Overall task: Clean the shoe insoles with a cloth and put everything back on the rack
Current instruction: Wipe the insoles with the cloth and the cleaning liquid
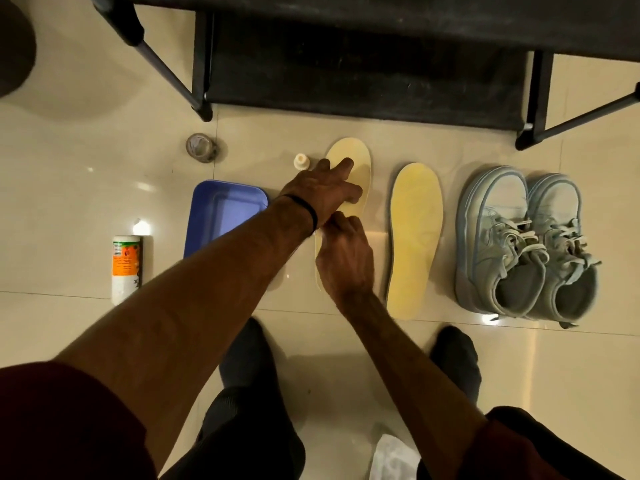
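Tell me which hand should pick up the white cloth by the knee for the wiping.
Probably the right hand. The white cloth lies on the floor by the person's right knee, on that arm's side. The left hand reaches across and rests on the pale insole, so it can steady it.

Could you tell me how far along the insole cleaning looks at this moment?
Done: both insoles lie out beside the sneakers. In hand: the left hand presses the left insole while the right hand works on it; whether it holds anything is unclear. Left: the right insole, then returning everything to the rack.
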